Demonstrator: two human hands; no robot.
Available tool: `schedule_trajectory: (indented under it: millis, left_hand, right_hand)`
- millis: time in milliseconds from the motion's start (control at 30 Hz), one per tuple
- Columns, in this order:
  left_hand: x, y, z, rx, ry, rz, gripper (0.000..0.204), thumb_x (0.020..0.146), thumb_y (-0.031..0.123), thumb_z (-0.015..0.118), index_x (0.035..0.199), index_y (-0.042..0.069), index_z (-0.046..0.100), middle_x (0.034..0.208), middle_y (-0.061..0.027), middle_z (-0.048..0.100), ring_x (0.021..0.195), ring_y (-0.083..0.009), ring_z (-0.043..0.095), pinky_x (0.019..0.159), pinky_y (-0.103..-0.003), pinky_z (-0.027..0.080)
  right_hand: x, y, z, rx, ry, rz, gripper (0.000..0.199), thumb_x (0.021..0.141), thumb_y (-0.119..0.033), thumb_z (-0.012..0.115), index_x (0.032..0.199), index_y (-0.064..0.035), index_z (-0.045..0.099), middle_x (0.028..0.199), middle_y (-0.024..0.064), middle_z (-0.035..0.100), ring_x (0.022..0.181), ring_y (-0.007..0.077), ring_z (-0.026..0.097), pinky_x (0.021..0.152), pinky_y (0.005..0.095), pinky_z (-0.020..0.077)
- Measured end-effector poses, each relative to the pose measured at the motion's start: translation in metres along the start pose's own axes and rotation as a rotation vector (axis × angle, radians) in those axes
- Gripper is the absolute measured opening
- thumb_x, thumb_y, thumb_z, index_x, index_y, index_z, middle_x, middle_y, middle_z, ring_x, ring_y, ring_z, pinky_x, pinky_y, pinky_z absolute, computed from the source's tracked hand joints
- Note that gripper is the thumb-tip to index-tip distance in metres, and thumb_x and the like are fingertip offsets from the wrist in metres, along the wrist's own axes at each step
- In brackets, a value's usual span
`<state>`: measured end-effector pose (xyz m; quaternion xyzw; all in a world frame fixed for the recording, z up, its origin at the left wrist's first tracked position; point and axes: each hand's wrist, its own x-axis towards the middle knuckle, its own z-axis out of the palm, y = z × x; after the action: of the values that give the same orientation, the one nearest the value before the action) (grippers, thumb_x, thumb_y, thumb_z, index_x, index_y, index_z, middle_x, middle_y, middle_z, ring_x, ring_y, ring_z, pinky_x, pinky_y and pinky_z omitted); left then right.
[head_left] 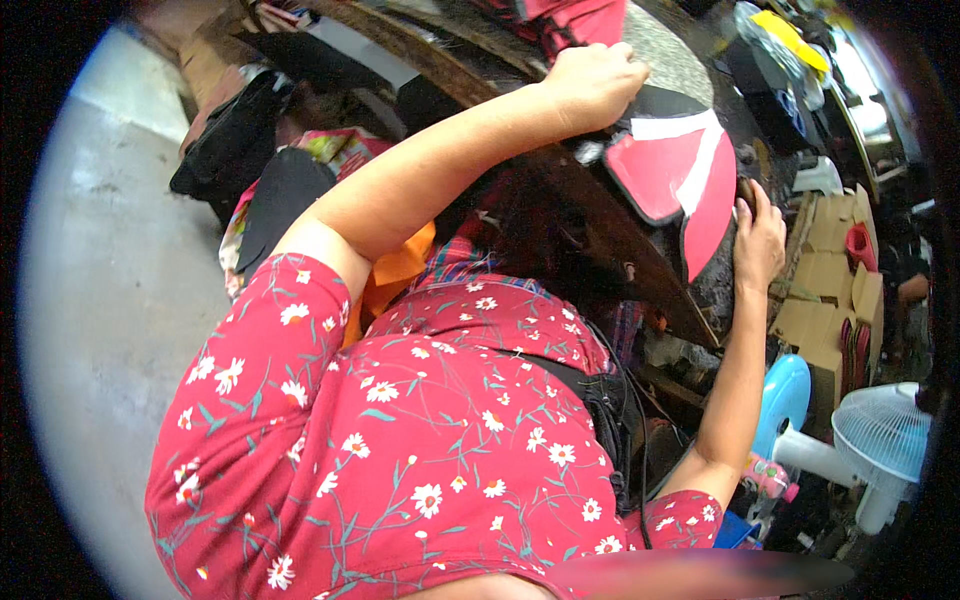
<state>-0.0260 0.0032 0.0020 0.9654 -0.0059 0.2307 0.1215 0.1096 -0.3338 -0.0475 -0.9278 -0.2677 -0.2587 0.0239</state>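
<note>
My left hand (597, 88) is bent over the far part of the dark wooden workbench (610, 240), its fingers curled closed; what they hold, if anything, is hidden. Just right of it lies a flat red piece (650, 175) with white strips and black edges, like a cut shoe-upper part. A narrower red flap (708, 235) of the same look hangs toward me. At the bench's right side, my right hand (760, 245) has its fingers closed around a small dark brown object (746, 192), too little of which shows to name. Its fingertips are close to the red piece's right edge.
More red material (590, 20) lies at the far edge beside a grey speckled surface (685, 50). Black pieces (285, 205) hang at the left. On the right stand an opened cardboard box (815, 330) and a white-and-blue fan (880, 435); cables run down beside me.
</note>
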Motion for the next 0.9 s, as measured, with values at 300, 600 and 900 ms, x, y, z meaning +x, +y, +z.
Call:
schedule_trajectory:
  millis: [300, 600, 900]
  left_hand:
    - [-0.002, -0.024, 0.006, 0.071, -0.079, 0.130, 0.030, 0.093, 0.025, 0.057, 0.120, 0.015, 0.064, 0.107, -0.0164, 0.061, 0.084, -0.0349, 0.069, 0.071, -0.045, 0.058]
    - [-0.005, -0.019, 0.013, 0.048, 0.055, 0.087, 0.025, 0.091, 0.022, 0.054, 0.111, 0.014, 0.066, 0.104, -0.0151, 0.062, 0.081, -0.0343, 0.070, 0.067, -0.047, 0.058]
    - [-0.006, -0.020, 0.018, 0.102, 0.063, 0.080, 0.029, 0.093, 0.022, 0.053, 0.117, 0.016, 0.066, 0.107, -0.0141, 0.063, 0.082, -0.0337, 0.071, 0.066, -0.046, 0.059]
  right_hand:
    - [0.041, -0.029, -0.074, 0.939, 0.117, 0.391, 0.035, 0.104, -0.028, 0.053, 0.132, -0.0096, 0.063, 0.078, 0.0011, 0.063, 0.063, 0.0056, 0.053, 0.056, 0.0226, 0.0445]
    - [0.027, -0.102, -0.089, 0.431, -0.118, -0.025, 0.038, 0.101, -0.051, 0.048, 0.131, -0.0348, 0.062, 0.095, 0.0179, 0.072, 0.088, 0.0344, 0.071, 0.070, 0.0414, 0.0550]
    - [0.011, -0.128, -0.093, 0.491, -0.157, -0.068, 0.036, 0.101, -0.045, 0.051, 0.129, -0.0279, 0.065, 0.100, 0.0137, 0.073, 0.084, 0.0294, 0.072, 0.071, 0.0378, 0.0553]
